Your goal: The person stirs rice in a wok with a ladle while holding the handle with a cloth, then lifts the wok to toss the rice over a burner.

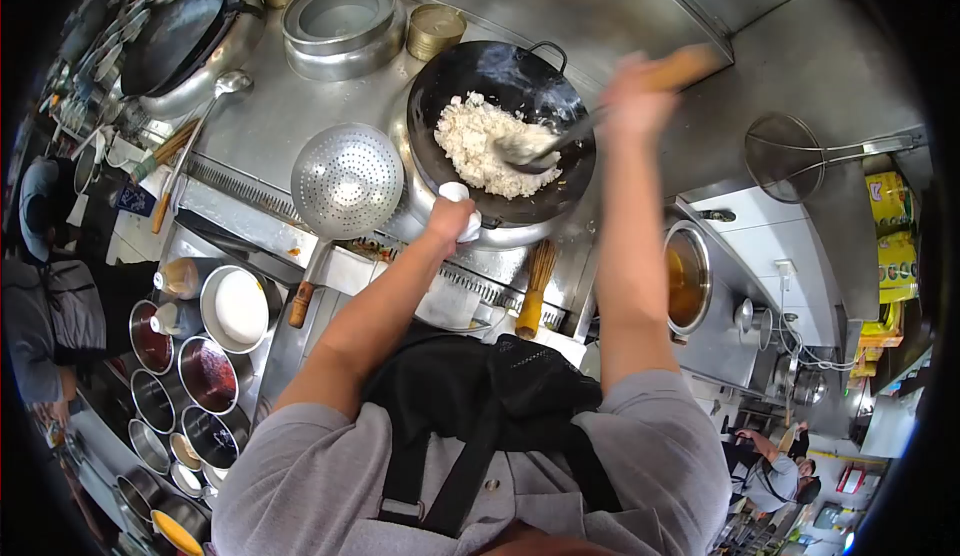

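Note:
A black wok [432, 84] holds a heap of white rice [462, 141]. My left hand [452, 218] is closed on a folded white cloth [455, 193] at the wok's near rim. Above the wok's right side, my right hand [640, 96] grips the wooden handle [682, 68] of a ladle, blurred by motion. The ladle's dark metal head [538, 163] rests in the rice, with some rice on it. To the left of the wok lies a perforated strainer [347, 181] with a wooden handle.
A bamboo brush [537, 291] lies near the front edge. Metal pots of sauces [208, 374] and a bowl of white contents [240, 308] stand at left. A pot of orange liquid [687, 276] and a wire skimmer [786, 158] are at right. Other people [778, 476] stand farther away.

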{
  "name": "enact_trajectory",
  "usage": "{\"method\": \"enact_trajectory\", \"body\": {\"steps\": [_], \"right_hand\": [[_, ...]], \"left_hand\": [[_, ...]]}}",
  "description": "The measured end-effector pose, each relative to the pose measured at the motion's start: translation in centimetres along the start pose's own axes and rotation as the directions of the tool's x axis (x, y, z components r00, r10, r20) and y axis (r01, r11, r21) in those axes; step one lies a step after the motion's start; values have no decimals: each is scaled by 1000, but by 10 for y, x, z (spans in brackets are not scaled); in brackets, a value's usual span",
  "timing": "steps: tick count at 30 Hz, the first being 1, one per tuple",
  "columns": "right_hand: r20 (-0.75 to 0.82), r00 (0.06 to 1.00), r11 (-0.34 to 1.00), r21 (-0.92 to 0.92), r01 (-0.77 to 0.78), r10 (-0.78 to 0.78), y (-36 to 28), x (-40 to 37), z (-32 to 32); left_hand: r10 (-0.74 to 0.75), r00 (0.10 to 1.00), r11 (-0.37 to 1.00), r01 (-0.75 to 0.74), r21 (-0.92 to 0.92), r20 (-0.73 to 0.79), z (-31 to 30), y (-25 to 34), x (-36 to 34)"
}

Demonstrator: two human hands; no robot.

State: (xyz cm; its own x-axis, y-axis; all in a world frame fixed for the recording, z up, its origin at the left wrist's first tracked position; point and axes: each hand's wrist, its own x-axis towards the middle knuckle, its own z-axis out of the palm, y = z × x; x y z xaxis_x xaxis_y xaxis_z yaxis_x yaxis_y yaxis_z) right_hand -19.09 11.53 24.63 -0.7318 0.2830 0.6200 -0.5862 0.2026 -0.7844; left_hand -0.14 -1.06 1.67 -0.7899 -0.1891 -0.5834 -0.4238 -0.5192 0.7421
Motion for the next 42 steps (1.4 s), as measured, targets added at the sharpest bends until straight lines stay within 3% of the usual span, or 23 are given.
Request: {"method": "enact_trajectory", "body": {"steps": [1, 3, 5, 6, 9, 11, 13, 14, 16, 19, 21, 23, 26, 27, 29, 31, 32, 33, 35, 37, 39, 41, 42], "right_hand": [[278, 932, 924, 235, -302, 234, 9, -40, 4], [500, 837, 899, 226, -375, 223, 15, -13, 25], [538, 821, 865, 304, -399, 190, -43, 14, 29], [547, 830, 872, 350, -342, 106, -79, 19, 21], [573, 814, 801, 528, -280, -93, -116, 2, -14], [512, 857, 807, 482, -341, 56, -60, -47, 9], [565, 824, 851, 411, -326, 43, 11, -64, 21], [563, 826, 849, 419, -321, 35, 8, -48, 28], [593, 787, 897, 234, -374, 173, -17, -18, 24], [534, 838, 890, 325, -321, 107, -86, -27, -15], [485, 856, 886, 298, -356, 181, -40, -65, -8], [556, 826, 821, 425, -381, 95, 30, -59, -2], [543, 799, 775, 377, -507, 258, -8, -2, -9], [502, 836, 811, 381, -444, 221, -44, 3, -21], [400, 894, 883, 320, -343, 202, -61, -8, -44], [478, 856, 854, 347, -389, 196, 1, -44, -33], [617, 776, 745, 457, -486, 128, 36, -38, -32], [608, 785, 747, 466, -475, 120, 32, -23, -32], [486, 844, 748, 468, -471, 227, 1, 9, -36], [374, 899, 838, 396, -376, 227, -35, 26, -65], [211, 958, 908, 332, -256, 193, -23, 13, -73], [436, 863, 757, 465, -459, 256, 47, -2, -60], [438, 843, 682, 515, -520, 312, 61, 12, -54]], "left_hand": [[-5, 1000, 1000, 5, -9, -5, 0, -1, -2], [37, 998, 997, -33, 67, -54, -2, 5, 0], [88, 994, 994, -84, 72, -59, -7, -17, 11], [162, 985, 986, -159, 54, -64, -6, -16, 21], [135, 988, 991, -135, 2, -71, -3, -7, 8], [128, 987, 991, -125, 41, -93, -3, -2, 6], [123, 987, 990, -115, 82, -101, 2, 7, -4], [98, 988, 993, -88, 84, -122, 6, 18, -12], [53, 989, 994, -40, 99, -136, 5, 8, -17], [76, 993, 996, -72, 55, -85, -3, -3, 10], [41, 998, 998, -39, 46, -47, -4, -6, 12], [57, 998, 997, -56, 59, -21, -7, -12, 11], [75, 997, 996, -75, 57, 2, -12, -8, 6], [76, 997, 995, -76, 58, 9, -8, -2, -2], [-112, 994, 994, 112, -19, 9, -5, 9, -20], [-142, 990, 989, 143, -36, 18, 0, 7, -20], [-125, 992, 992, 126, -28, 30, -1, 1, -10], [-100, 994, 995, 101, -23, 40, -3, -1, 1], [-54, 994, 999, 53, 11, 93, -6, -1, 4], [-32, 999, 996, 33, 87, -9, 0, 8, -2], [-35, 999, 997, 37, 74, -29, -3, 2, 6], [-60, 998, 992, 57, 112, 23, -8, -1, 11], [-50, 998, 992, 46, 117, 25, -8, 0, 11]]}}
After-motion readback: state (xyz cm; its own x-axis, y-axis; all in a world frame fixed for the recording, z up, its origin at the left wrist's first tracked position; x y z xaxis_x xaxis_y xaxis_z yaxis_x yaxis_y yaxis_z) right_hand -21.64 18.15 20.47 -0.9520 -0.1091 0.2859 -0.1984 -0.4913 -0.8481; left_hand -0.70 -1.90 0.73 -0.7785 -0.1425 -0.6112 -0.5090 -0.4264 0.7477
